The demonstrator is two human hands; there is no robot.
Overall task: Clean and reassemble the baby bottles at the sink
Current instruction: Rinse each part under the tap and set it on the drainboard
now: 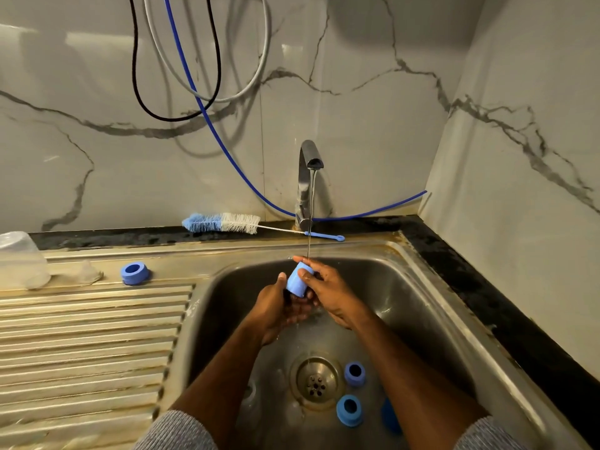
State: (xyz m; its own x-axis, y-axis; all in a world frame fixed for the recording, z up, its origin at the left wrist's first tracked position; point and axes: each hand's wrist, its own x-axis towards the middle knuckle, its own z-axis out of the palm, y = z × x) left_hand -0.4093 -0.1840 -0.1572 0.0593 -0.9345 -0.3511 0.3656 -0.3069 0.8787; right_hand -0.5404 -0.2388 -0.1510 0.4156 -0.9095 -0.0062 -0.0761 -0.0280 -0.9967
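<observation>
Fingers [305, 275] of both hands pinch blue cap [298, 283].

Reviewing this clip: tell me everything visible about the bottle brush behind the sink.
The bottle brush lies flat on the dark counter ledge behind the sink, along the wall, left of the faucet. Its bristle head is blue at the tip and white nearer the handle. A thin twisted wire stem runs right, passing the faucet base, and ends in a slim blue handle with a small loop. No hand touches it.

Both hands raised close together, left hand [276, 306] cupped, right hand [328, 293] fingers curled
</observation>
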